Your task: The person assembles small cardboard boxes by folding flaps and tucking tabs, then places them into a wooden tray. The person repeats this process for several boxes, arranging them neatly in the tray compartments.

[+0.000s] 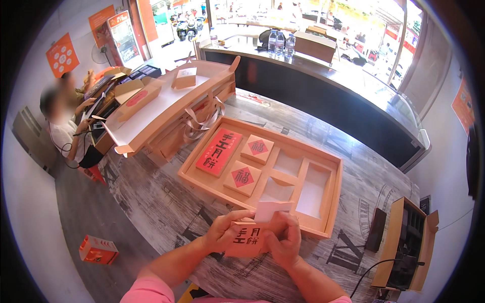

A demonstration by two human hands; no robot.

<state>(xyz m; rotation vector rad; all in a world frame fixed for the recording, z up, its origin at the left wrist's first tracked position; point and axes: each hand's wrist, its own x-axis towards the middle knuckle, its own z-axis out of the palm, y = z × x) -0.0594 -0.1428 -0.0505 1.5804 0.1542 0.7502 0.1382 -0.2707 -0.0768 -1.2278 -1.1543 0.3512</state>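
Near the front edge of the table, both my hands are around a small cardboard box (244,245) with black lettering on its pink-tan face. A white flap (273,211) stands up from its top. My left hand (223,231) grips the left side. On the right, my right hand (284,238) pinches the box beside the flap; some fingertips are hidden. Just beyond lies a tan compartment tray (335,197). Its left part holds a long red-faced box (219,151) and two square boxes (257,148) (242,178) with red diamonds. The compartments to the right show white bottoms.
A large shallow carton lid (166,96) rests at the far left above ribboned bags (199,121). An open carton (399,242) and a dark block (375,230) sit at right. Two people are at left. A counter (313,96) with bottles (280,43) runs behind.
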